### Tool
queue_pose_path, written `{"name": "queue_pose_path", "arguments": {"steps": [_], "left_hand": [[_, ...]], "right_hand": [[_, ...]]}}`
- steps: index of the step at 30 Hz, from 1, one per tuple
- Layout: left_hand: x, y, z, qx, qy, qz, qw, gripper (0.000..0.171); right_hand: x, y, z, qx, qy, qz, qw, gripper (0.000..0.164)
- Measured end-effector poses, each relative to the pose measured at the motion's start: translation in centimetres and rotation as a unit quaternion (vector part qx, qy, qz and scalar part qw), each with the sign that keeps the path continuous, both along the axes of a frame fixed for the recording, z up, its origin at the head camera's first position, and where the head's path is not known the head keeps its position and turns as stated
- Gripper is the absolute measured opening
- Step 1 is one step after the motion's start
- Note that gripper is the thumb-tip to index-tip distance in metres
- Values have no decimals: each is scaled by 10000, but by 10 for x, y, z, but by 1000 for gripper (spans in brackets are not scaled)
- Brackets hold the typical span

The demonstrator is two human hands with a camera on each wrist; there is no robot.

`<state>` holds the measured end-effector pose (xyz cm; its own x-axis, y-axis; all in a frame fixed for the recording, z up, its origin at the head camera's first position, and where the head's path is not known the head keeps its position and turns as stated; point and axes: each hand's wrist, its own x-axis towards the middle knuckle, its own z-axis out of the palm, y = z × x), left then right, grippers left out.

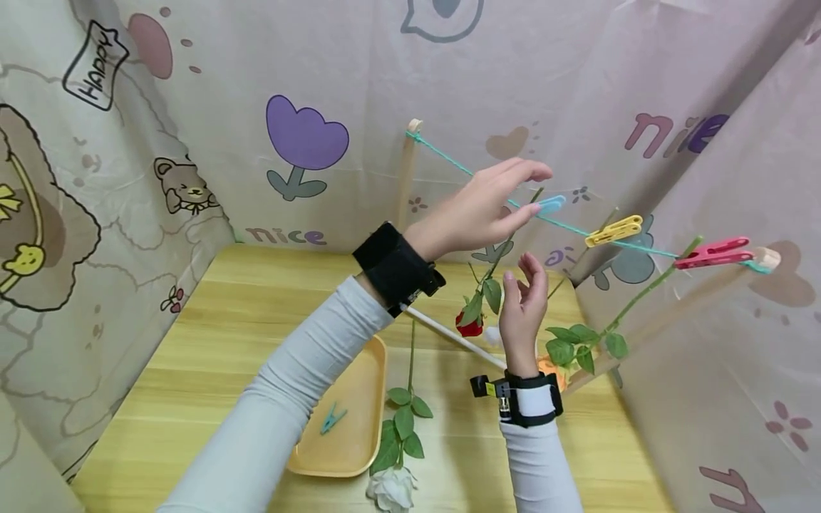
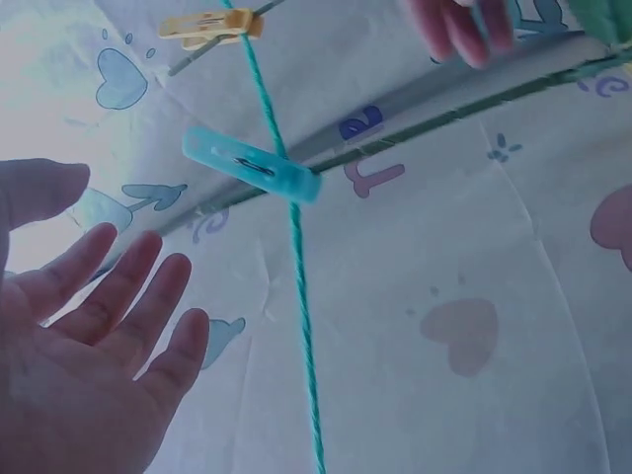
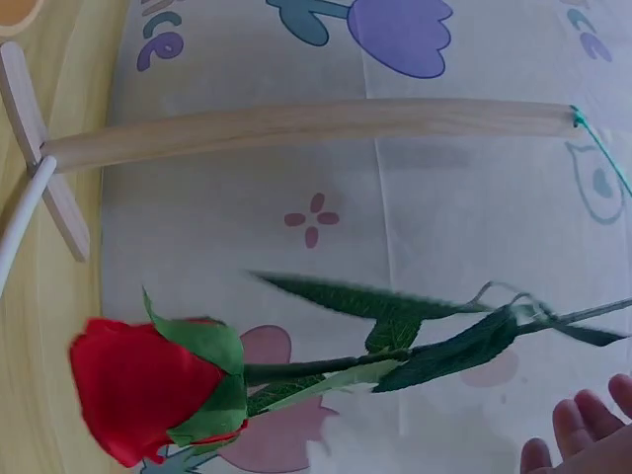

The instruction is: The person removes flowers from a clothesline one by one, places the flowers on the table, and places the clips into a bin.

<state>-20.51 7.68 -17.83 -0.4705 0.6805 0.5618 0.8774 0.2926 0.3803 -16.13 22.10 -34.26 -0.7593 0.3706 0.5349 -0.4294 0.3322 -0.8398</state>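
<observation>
A blue clothespin [image 1: 551,204] grips a stem on the green cord [image 1: 449,158], and the red rose [image 3: 153,390] hangs head down from it. My left hand [image 1: 490,206] is beside this clothespin; in the left wrist view its fingers [image 2: 118,306] are spread and apart from the pin. Below the cord, my right hand [image 1: 524,306] is raised near the rose's stem with loosely bent fingers and nothing in them. Farther right on the cord, a yellow clothespin [image 1: 613,231] clips another stem, and a pink clothespin [image 1: 713,253] holds the stem of an orange flower [image 1: 551,370], partly hidden.
Wooden posts [image 3: 316,128] carry the cord, with a white rod [image 1: 455,336] low between them. On the table [image 1: 212,342] stands a yellow tray [image 1: 349,467] with a teal clothespin [image 1: 332,418] in it. A white rose [image 1: 393,488] lies beside the tray. Printed curtains surround the table.
</observation>
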Motion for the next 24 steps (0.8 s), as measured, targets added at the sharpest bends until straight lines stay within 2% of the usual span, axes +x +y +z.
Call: {"name": "queue_pose_path", "arguments": {"steps": [6, 15, 19, 24], "left_hand": [[-4, 16, 10, -715, -132, 220, 9971, 44], [-12, 28, 4, -1645, -324, 458, 9848, 44], [-12, 32, 2, -1802, -314, 385, 9824, 42], [-10, 33, 1, -1795, -178, 273, 9832, 39]], "right_hand": [[-11, 2, 0, -218, -496, 456, 9975, 41], [-13, -4, -5, -126, -734, 523, 9958, 36], [-13, -5, -5, -77, -741, 449, 9962, 32], [-9, -10, 1, 86, -480, 578, 9971, 21]]}}
